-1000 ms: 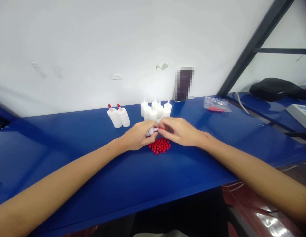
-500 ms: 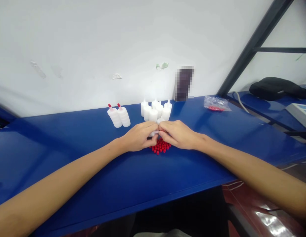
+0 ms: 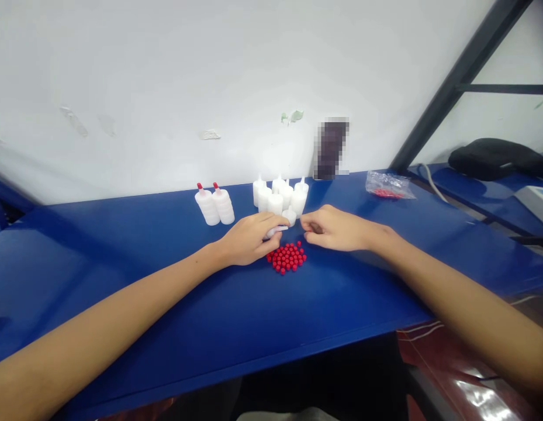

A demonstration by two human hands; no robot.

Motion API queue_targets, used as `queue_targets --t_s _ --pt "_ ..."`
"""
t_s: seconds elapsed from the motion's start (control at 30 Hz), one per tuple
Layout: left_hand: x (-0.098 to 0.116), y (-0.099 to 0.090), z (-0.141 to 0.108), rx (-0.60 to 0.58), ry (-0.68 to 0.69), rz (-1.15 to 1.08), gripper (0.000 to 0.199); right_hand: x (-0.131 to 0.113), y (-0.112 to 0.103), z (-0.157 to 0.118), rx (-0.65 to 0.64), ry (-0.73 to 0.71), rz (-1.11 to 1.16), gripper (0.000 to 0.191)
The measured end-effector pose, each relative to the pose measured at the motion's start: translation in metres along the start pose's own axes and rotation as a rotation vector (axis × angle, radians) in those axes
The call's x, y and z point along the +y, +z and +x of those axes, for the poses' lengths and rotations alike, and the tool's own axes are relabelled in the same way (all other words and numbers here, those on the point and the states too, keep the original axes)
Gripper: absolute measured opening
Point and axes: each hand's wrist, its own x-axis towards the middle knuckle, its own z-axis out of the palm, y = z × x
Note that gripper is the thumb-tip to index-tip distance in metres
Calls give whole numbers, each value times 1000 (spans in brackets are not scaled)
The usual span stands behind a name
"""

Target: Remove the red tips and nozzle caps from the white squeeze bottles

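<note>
My left hand [image 3: 256, 237] is wrapped round a white nozzle piece [image 3: 277, 230], whose pale tip points right; the rest is hidden by the fingers. To its right, my right hand [image 3: 330, 228] is curled, thumb and fingertips near each other; whatever it may hold is hidden. Below and between the hands lies a pile of small red caps [image 3: 287, 258]. Several white bottles with pointed nozzles [image 3: 275, 203] stand just behind the hands. Two white bottles with red tips [image 3: 215, 206] stand further left.
A clear plastic bag with red caps [image 3: 388, 186] lies at the back right of the blue table [image 3: 201, 327]. A dark pixelated object [image 3: 331, 149] leans on the wall. Beyond the dark frame [image 3: 450, 82] are a black item and a pale device.
My right hand has moved right, away from my left hand, uncovering the white nozzle tip and more of the red caps. My left hand keeps its grip. The view has shifted slightly.
</note>
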Motion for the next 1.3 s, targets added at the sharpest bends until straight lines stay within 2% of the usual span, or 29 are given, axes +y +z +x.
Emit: queue_targets --t_s 0.17,0.3,0.5,0.73,0.8,0.9,1.1,1.2,1.3 --pt "-2 2 1 17 -32 14 32 -4 1 0 -54 11 -104 11" --pt "-3 2 2 2 -33 13 31 -6 0 -1 -57 16 -149 14" --pt "-2 -1 2 -48 -48 -14 29 -7 0 -2 -75 -2 -105 12" --pt "-1 -1 3 -40 -30 -8 28 -8 4 -2 -53 -96 -51 7" --pt "0 -1 3 -42 -24 -15 28 -9 6 0 7 -138 -62 13" --pt "3 -3 1 -16 -38 -18 32 -14 12 3 179 -170 -120 17" --pt "3 -1 -5 183 -41 13 29 -28 26 4 464 -187 -12 16" --pt "-1 2 -6 258 -40 -5 30 -31 28 3 533 -249 2 11" --pt "-4 3 -5 277 -19 -27 31 -32 29 4 531 -307 -91 27"
